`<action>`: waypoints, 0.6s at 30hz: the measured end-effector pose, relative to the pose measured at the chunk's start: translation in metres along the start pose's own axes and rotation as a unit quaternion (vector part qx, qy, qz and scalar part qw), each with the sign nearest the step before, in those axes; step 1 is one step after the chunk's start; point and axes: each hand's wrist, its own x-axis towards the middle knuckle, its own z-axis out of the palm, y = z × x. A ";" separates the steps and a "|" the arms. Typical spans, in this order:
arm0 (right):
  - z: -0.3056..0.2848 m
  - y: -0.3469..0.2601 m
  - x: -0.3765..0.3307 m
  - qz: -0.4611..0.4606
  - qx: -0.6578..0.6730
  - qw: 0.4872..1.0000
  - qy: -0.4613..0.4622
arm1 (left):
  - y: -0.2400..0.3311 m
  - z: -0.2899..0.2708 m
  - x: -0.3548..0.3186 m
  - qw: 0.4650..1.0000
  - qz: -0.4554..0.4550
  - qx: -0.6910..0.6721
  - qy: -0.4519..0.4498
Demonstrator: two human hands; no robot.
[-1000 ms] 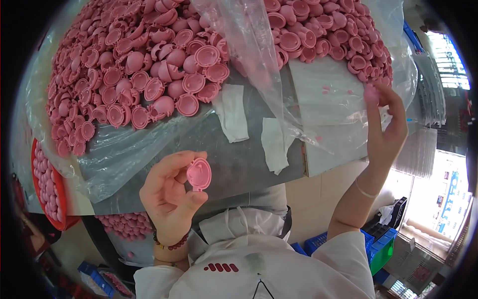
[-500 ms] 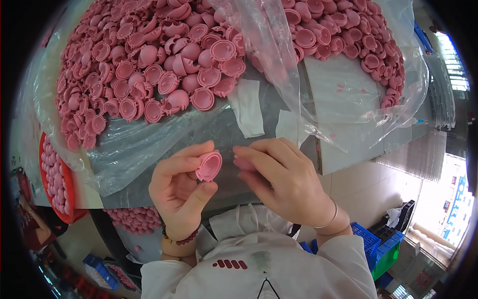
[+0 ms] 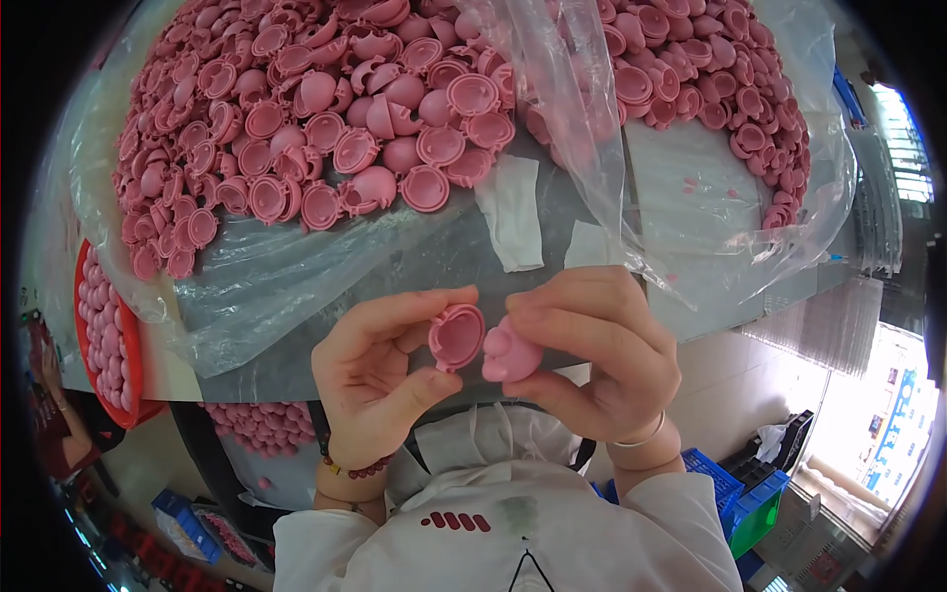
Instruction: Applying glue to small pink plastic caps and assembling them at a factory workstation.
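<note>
Operator: Nearest me are both hands. My left hand (image 3: pixel 370 380) pinches a pink cup (image 3: pixel 459 338) between thumb and fingers, hollow side showing.

Partner: I see the right hand (image 3: pixel 607 365) gripping too?

Operator: Yes, its fingers close round a rounded, knobbed pink piece (image 3: pixel 511 353). I have it just right of the cup; I can't tell whether they touch.

Partner: What containers do you get?

Operator: Off to my left, at the edge of the grey table (image 3: pixel 266 373), sits a red basin (image 3: pixel 131 375) heaped with pink round pieces (image 3: pixel 104 331). I also see pink balls (image 3: pixel 264 427) below the table edge; whatever holds them is partly hidden from me.

Partner: And farther out?

Operator: Beyond the hands, I see pink half-shells (image 3: pixel 316 128) piled on clear plastic sheeting (image 3: pixel 276 306). Down on my right is a blue crate (image 3: pixel 710 479); I can't make out its contents.
</note>
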 end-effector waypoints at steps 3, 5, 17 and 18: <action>0.010 0.005 0.003 -0.040 -0.022 0.999 -0.002 | 0.000 -0.002 0.001 1.000 -0.012 -0.013 -0.020; 0.011 0.007 0.003 -0.040 -0.022 0.999 -0.009 | -0.001 -0.002 0.001 1.000 -0.010 -0.016 -0.024; 0.011 0.000 0.003 -0.022 -0.080 0.996 -0.029 | 0.006 -0.002 0.003 0.995 -0.093 -0.039 -0.009; 0.012 -0.002 0.005 0.000 -0.079 0.996 -0.032 | 0.006 -0.003 0.003 0.995 -0.091 -0.039 -0.007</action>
